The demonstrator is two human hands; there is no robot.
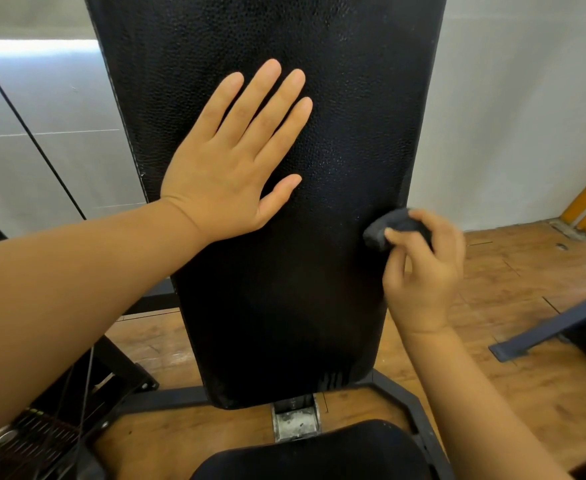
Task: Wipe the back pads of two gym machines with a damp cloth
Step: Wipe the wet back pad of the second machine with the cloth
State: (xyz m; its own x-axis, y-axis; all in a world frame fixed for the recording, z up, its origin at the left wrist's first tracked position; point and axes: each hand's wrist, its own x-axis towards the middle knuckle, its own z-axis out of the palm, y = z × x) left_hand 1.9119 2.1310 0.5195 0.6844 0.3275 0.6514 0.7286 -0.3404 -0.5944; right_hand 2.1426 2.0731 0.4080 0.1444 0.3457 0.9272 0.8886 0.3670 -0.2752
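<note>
Wooden plank floor (pixel 513 292) spreads under everything here. A black metal base frame (pixel 167 398) sits flat on it, running left to right below the upright pad, angling near at the right. Far right, a grey bar's flat foot (pixel 507 351) rests on the planks. Near left, a dark weight stack (pixel 38 441) stands.

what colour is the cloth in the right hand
Dark grey, almost black; the cloth is bunched in the right hand, seen in the head view.
</note>
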